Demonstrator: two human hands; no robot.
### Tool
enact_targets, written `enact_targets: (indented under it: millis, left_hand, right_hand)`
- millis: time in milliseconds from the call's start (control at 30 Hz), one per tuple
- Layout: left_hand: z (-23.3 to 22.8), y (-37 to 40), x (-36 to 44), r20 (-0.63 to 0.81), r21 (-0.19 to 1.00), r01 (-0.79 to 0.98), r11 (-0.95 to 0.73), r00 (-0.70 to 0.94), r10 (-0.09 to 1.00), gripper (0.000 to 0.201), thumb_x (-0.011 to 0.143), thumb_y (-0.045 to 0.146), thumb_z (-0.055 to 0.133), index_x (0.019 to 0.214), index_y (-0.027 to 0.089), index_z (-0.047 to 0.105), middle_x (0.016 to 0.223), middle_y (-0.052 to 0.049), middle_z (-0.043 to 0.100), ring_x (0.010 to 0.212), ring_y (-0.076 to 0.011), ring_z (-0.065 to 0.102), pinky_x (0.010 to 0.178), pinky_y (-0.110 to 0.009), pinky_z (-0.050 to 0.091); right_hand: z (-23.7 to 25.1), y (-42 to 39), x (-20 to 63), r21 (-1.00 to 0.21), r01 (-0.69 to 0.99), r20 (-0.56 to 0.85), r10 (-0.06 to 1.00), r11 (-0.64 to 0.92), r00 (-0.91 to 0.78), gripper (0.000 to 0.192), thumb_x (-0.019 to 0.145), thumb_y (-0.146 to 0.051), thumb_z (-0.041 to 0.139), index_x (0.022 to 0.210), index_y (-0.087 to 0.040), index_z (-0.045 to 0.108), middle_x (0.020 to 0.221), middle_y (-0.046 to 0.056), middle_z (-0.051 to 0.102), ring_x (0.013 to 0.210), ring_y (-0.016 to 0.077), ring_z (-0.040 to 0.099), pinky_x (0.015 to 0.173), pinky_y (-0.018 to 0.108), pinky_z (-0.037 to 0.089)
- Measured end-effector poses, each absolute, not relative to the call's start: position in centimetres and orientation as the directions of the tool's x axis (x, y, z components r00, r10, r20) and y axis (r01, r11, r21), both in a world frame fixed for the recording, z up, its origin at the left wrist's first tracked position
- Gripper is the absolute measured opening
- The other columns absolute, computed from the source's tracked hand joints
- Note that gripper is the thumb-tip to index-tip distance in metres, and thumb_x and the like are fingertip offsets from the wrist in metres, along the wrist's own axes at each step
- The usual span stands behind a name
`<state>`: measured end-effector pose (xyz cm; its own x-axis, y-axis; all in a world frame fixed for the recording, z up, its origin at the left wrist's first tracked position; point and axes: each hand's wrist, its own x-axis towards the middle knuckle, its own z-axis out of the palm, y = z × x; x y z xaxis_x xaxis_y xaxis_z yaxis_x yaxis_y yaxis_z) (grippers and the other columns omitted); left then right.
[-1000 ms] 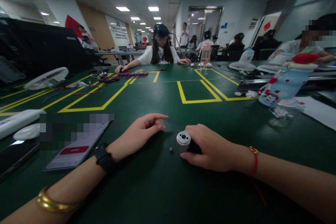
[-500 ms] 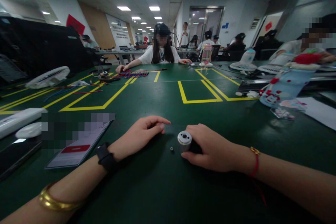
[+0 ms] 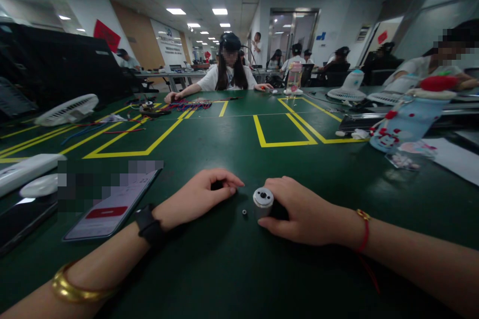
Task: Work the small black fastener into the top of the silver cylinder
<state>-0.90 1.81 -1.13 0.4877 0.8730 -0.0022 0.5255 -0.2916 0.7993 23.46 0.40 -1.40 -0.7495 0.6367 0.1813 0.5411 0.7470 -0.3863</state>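
Head view: the fingers [image 3: 267, 222] of the right hand [image 3: 307, 214] are wrapped around a small metal cylinder [image 3: 262, 202], gripping it upright on the green counter [image 3: 239, 269], probably to steady it so its top face stays up. That face is a silvery disc with a dark central hole; the body below is mostly hidden by the palm. The left hand [image 3: 198, 197] lies just to the left, its fingers curled shut with thumb and forefinger tips pinched together; whether they pinch some tiny part I cannot tell. Between the two hands, near the cylinder but apart from it, a tiny dark ring-shaped part [image 3: 244, 212] sits on the counter. Further left lies a smartphone [image 3: 112, 207], screen up. Far across the counter, past the yellow tape boxes [image 3: 284, 132], another person [image 3: 229, 72] sits beside a bundle of coloured wires [image 3: 187, 105], and a white desk fan [image 3: 67, 109] lies on the far left.
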Motion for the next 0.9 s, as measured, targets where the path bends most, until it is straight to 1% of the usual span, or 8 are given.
enact_targets:
  millis: [133, 233, 367, 467, 533, 633, 900]
  left_hand:
    - [-1.09, 1.77, -0.90, 0.007, 0.790, 0.530, -0.308, 0.494, 0.869, 0.021, 0.087, 0.023, 0.054, 0.103, 0.019, 0.068, 0.096, -0.004, 0.068, 0.089, -0.0187, 0.062, 0.084, -0.033, 0.046]
    - [-1.03, 1.77, -1.00, 0.025, 0.765, 0.542, -0.348, 0.515, 0.857, 0.019, 0.085, 0.021, 0.057, 0.101, 0.019, 0.068, 0.096, -0.003, 0.067, 0.089, -0.0188, 0.061, 0.083, -0.033, 0.047]
    - [-0.77, 1.69, -1.12, 0.053, 0.727, 0.505, -0.465, 0.634, 0.772, 0.010, 0.082, 0.019, 0.062, 0.090, 0.020, 0.068, 0.099, -0.003, 0.065, 0.094, -0.0187, 0.060, 0.087, -0.032, 0.045]
    - [-0.64, 1.63, -1.18, 0.060, 0.682, 0.499, -0.535, 0.690, 0.721, 0.008, 0.079, 0.022, 0.069, 0.087, 0.021, 0.069, 0.105, -0.002, 0.063, 0.100, -0.0192, 0.059, 0.093, -0.034, 0.042]
    - [-0.69, 1.60, -1.21, 0.052, 0.646, 0.524, -0.555, 0.694, 0.718, 0.013, 0.077, 0.026, 0.072, 0.089, 0.022, 0.069, 0.109, -0.002, 0.062, 0.103, -0.0201, 0.057, 0.095, -0.037, 0.040]
    - [-0.92, 1.56, -1.16, 0.052, 0.625, 0.541, -0.563, 0.691, 0.721, 0.018, 0.076, 0.031, 0.074, 0.091, 0.023, 0.068, 0.109, -0.001, 0.062, 0.105, -0.0207, 0.056, 0.097, -0.038, 0.037]
    - [-1.16, 1.28, -0.64, 0.071, 0.600, 0.564, -0.568, 0.670, 0.739, 0.018, 0.078, 0.036, 0.073, 0.092, 0.024, 0.069, 0.107, -0.002, 0.062, 0.105, -0.0213, 0.056, 0.094, -0.037, 0.038]
  right_hand:
    - [-1.29, 0.41, 23.41, -0.381, 0.540, 0.176, 0.632, 0.751, -0.755, 0.022, 0.082, -0.034, 0.064, 0.091, -0.018, 0.053, 0.089, 0.004, 0.058, 0.075, 0.0178, 0.047, 0.069, 0.032, 0.035]
    - [-1.33, 0.44, 23.37, -0.375, 0.544, 0.173, 0.633, 0.751, -0.754, 0.022, 0.082, -0.035, 0.064, 0.090, -0.018, 0.053, 0.088, 0.004, 0.058, 0.075, 0.0178, 0.047, 0.068, 0.032, 0.035]
    - [-1.38, 0.43, 23.37, -0.366, 0.550, 0.169, 0.635, 0.751, -0.754, 0.022, 0.082, -0.035, 0.064, 0.091, -0.018, 0.054, 0.088, 0.004, 0.058, 0.075, 0.0178, 0.047, 0.068, 0.032, 0.035]
    - [-1.41, 0.38, 23.40, -0.360, 0.559, 0.169, 0.641, 0.747, -0.749, 0.023, 0.081, -0.036, 0.065, 0.090, -0.017, 0.054, 0.088, 0.004, 0.058, 0.075, 0.0179, 0.047, 0.067, 0.031, 0.035]
    - [-1.46, 0.39, 23.43, -0.359, 0.559, 0.170, 0.641, 0.748, -0.749, 0.024, 0.081, -0.037, 0.065, 0.090, -0.017, 0.053, 0.088, 0.004, 0.058, 0.074, 0.0179, 0.046, 0.067, 0.031, 0.035]
    - [-1.58, 0.47, 23.44, -0.359, 0.556, 0.169, 0.638, 0.749, -0.751, 0.024, 0.081, -0.036, 0.064, 0.091, -0.017, 0.053, 0.089, 0.004, 0.058, 0.075, 0.0181, 0.047, 0.068, 0.032, 0.035]
    - [-1.77, 0.60, 23.46, -0.367, 0.544, 0.182, 0.631, 0.755, -0.754, 0.024, 0.082, -0.036, 0.064, 0.091, -0.018, 0.053, 0.089, 0.003, 0.058, 0.075, 0.0177, 0.047, 0.068, 0.032, 0.035]
